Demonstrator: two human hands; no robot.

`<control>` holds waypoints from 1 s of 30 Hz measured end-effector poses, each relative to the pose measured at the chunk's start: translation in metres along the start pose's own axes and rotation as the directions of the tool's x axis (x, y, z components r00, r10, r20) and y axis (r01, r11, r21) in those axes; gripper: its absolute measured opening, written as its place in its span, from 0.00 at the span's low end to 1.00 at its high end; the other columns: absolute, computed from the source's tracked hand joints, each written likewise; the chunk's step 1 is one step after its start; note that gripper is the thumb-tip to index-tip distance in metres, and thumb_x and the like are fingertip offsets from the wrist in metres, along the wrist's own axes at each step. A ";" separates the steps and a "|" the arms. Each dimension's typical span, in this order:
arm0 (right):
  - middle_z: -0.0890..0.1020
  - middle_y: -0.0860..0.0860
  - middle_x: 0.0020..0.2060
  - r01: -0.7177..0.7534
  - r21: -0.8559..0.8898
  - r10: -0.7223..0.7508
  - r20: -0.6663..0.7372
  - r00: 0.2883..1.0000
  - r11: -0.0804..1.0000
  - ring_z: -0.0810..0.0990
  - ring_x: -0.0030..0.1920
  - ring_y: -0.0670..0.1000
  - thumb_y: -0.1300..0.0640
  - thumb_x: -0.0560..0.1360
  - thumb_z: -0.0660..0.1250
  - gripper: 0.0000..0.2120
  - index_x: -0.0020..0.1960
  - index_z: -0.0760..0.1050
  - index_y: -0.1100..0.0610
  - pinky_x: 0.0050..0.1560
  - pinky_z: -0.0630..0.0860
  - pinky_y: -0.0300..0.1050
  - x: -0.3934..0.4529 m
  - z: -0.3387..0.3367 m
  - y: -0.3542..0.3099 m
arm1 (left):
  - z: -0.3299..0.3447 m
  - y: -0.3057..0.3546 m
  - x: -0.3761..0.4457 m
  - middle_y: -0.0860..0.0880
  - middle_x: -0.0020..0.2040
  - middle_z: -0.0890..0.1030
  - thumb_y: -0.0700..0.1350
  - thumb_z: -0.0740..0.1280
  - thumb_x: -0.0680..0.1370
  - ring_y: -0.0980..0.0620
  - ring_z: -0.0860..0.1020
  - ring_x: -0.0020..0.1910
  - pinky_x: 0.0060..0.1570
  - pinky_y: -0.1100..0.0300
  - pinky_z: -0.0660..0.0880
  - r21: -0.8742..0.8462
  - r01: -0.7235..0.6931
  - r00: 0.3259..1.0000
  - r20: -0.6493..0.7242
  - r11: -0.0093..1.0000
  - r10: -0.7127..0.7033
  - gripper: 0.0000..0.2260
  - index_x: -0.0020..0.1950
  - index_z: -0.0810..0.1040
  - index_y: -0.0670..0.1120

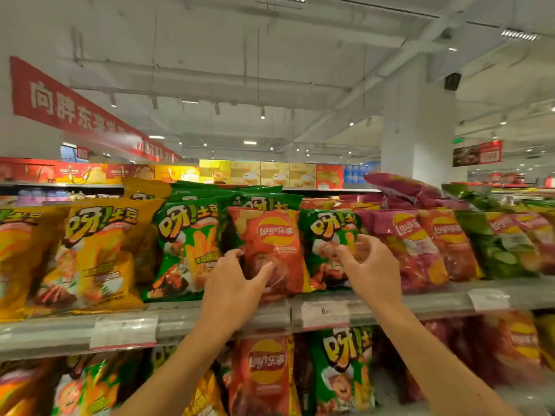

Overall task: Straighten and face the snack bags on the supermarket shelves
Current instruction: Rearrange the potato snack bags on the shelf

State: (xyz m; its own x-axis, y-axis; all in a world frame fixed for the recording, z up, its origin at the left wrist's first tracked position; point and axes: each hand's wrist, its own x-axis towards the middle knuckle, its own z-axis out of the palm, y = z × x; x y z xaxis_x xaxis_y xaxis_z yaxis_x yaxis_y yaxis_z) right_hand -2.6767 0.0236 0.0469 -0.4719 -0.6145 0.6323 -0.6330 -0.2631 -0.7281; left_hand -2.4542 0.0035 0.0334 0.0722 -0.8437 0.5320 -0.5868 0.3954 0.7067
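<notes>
- Red Lay's bag [271, 250] stands upright on the upper shelf [210, 321], facing front, between two green bags.
- Left hand [232, 291] grips this bag's lower left corner: thumb across the front, fingers curled round the left edge.
- Right hand [371, 270] hovers before the green bag [329, 244] right of the red Lay's bag, fingers curled loosely; contact cannot be told through blur.

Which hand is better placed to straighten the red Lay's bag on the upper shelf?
Left. The left hand is already on the red Lay's bag, thumb on its front, fingers at its left edge. The right hand is beside it, in front of a green bag.
</notes>
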 end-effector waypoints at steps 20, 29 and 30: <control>0.79 0.54 0.58 -0.396 -0.077 0.356 0.617 0.702 0.915 0.77 0.54 0.52 0.38 0.61 0.82 0.47 0.68 0.69 0.62 0.45 0.71 0.45 0.103 0.019 0.074 | 0.019 0.022 0.050 0.42 0.50 0.85 0.64 0.82 0.44 0.41 0.85 0.47 0.53 0.43 0.81 -0.178 0.493 0.845 0.333 0.851 -0.420 0.50 0.59 0.77 0.40; 0.84 0.51 0.43 -0.386 0.046 0.277 0.618 0.735 0.921 0.81 0.44 0.51 0.43 0.61 0.84 0.30 0.54 0.81 0.60 0.40 0.72 0.43 0.099 0.020 0.072 | 0.017 0.026 0.043 0.51 0.42 0.87 0.61 0.83 0.54 0.49 0.86 0.44 0.50 0.49 0.82 -0.293 0.354 0.925 0.247 0.888 -0.288 0.31 0.51 0.82 0.47; 0.85 0.50 0.42 -0.376 0.056 0.261 0.626 0.735 0.925 0.81 0.44 0.51 0.44 0.61 0.84 0.27 0.51 0.82 0.58 0.39 0.71 0.43 0.098 0.021 0.069 | 0.014 0.028 0.042 0.52 0.42 0.87 0.60 0.83 0.55 0.51 0.86 0.43 0.46 0.52 0.82 -0.316 0.330 0.934 0.248 0.890 -0.258 0.29 0.51 0.82 0.48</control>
State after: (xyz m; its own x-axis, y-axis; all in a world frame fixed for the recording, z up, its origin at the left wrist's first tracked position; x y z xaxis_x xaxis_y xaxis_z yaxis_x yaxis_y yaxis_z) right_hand -2.7541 -0.0700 0.0531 -0.1280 -0.9857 0.1095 -0.3738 -0.0543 -0.9259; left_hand -2.4794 -0.0256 0.0690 0.0186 -0.9800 0.1983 -0.2435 0.1880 0.9515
